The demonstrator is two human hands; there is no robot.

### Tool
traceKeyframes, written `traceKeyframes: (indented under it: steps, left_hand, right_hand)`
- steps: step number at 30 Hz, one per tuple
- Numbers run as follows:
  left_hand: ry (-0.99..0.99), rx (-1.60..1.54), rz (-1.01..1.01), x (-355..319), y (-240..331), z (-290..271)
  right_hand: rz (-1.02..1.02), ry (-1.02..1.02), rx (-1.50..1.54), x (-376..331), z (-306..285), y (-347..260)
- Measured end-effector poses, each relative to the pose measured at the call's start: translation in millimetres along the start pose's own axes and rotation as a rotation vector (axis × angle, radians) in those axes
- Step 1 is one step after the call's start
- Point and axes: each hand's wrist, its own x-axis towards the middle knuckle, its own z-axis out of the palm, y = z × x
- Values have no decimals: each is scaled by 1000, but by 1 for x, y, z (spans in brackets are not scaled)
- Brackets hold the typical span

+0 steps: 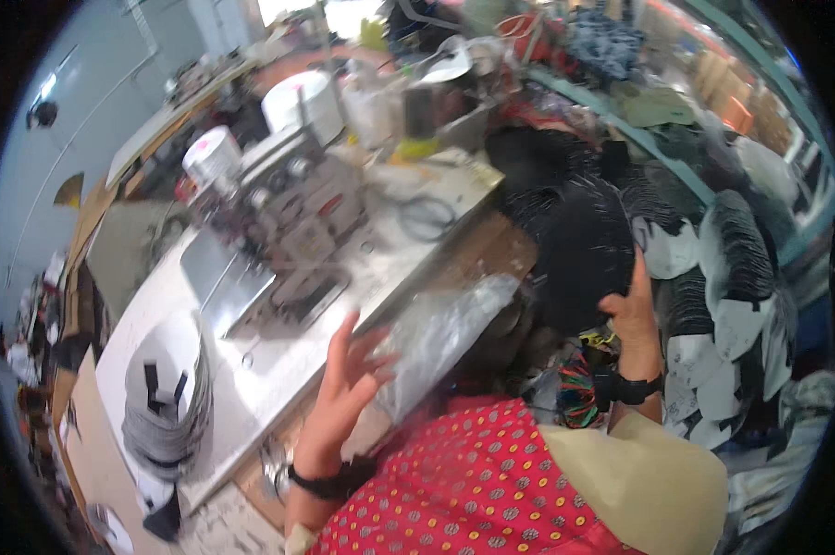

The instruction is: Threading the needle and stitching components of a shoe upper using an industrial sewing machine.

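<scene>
My left hand [347, 381] is raised near the front edge of the white sewing table [288, 393], fingers spread and nothing in them. Beside it lies a crumpled clear plastic sheet [450, 333]. At the right, my right hand [632, 322] is against the edge of a pile of black fabric pieces [579, 245]. Its thumb and forefinger are stretched apart; the other fingers are partly hidden. An overlock sewing machine [297, 208] stands on the table, with a stack of grey fabric pieces [167, 416] to its left.
Scissors [426, 218] lie behind the machine's right side. White thread cones [212, 155] stand behind it. Several bundles of black-and-white cut pieces [736, 277] are heaped at the right, below a green metal rail [662, 153]. Multicoloured threads [579, 393] hang near my right wrist.
</scene>
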Motion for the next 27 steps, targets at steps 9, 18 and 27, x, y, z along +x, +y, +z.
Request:
traceKeyframes:
  steps: [9,18,27]
  left_hand:
    - [844,40,164,-101,-49,-51]
    - [887,1025,143,-118,-2,-92]
    - [501,910,19,-44,15,-116]
  right_hand:
    - [-122,-1217,-30,-68,289,-53]
    - [-665,-1026,-155,11,357,-1]
    - [-805,-1164,-385,11,372,11]
